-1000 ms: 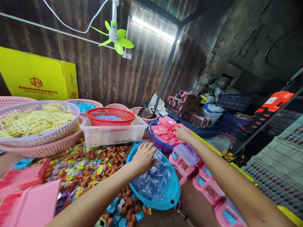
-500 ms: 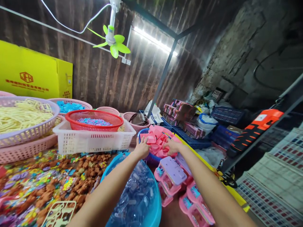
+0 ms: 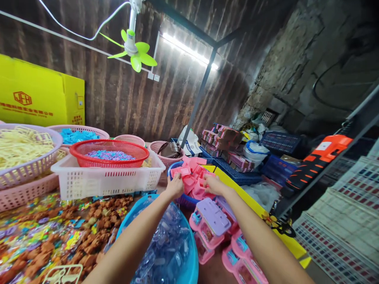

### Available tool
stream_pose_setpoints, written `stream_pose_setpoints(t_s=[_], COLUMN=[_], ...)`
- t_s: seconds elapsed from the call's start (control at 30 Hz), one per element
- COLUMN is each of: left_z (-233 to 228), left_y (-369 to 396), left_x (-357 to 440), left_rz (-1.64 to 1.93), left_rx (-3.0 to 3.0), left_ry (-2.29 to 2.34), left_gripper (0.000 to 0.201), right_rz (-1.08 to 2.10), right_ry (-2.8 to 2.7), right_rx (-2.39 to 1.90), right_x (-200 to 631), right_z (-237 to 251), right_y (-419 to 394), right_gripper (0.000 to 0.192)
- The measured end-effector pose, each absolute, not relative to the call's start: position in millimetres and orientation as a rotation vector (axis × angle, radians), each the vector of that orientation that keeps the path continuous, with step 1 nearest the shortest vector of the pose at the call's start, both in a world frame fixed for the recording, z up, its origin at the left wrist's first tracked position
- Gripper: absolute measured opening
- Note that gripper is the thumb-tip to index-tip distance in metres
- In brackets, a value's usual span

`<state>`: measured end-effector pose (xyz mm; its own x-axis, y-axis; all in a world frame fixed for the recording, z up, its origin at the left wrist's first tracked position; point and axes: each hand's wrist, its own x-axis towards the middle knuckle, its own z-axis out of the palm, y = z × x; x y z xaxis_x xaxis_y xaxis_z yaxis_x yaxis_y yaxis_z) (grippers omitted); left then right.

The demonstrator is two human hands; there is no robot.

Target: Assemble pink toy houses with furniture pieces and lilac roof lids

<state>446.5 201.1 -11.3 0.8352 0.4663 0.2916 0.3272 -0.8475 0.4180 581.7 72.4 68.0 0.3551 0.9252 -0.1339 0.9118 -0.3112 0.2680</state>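
Observation:
In the head view, a blue basin (image 3: 187, 202) is heaped with pink plastic pieces (image 3: 197, 172). My left hand (image 3: 175, 186) is at the near left edge of the heap, its fingers closed on a pink piece. On the heap's right side, my right hand (image 3: 213, 185) has its fingers bent around another pink piece; the fingertips are partly hidden among the parts. Just below the hands stand pink toy houses with purple tops (image 3: 211, 215). A light-blue tub (image 3: 194, 252) of clear plastic parts lies beneath my left forearm.
Brown and colourful small parts (image 3: 94, 232) cover the table at left. Behind them are a white crate (image 3: 103, 181), a red basket (image 3: 109, 154) and a lavender basket (image 3: 29, 165) of cream parts. An orange-black tool (image 3: 321, 159) hangs at right, near stacked white crates (image 3: 334, 225).
My left hand's spread fingers have drawn together on a pink piece. My right hand has shifted slightly left in the heap, and some pink pieces have moved. The camera view has turned slightly.

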Motion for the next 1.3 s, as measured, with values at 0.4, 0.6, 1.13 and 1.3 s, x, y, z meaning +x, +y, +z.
stream_pose_setpoints(t_s=[0.4,0.6,1.13,1.3], left_z=[42,33,-20,-19], left_y=[193,169,144,127], left_x=[358,259,160,130], left_rz=[1.057,1.166,0.479,0.49], left_rx=[2.36,2.281,2.875,2.942], left_ry=[0.465,0.337,0.32,0.23], left_gripper=[0.027,0.033,0.048,0.05], right_rz=[0.311,0.23,-0.15,0.065], right_ry=[2.02,2.519,2.006,1.58], right_rx=[2.501,2.246,2.428,2.637], right_x=[560,493,449,483], right_z=[100,119,94,68], right_y=[80,76,100,155], right_gripper=[0.018,0.016,0.026,0.027])
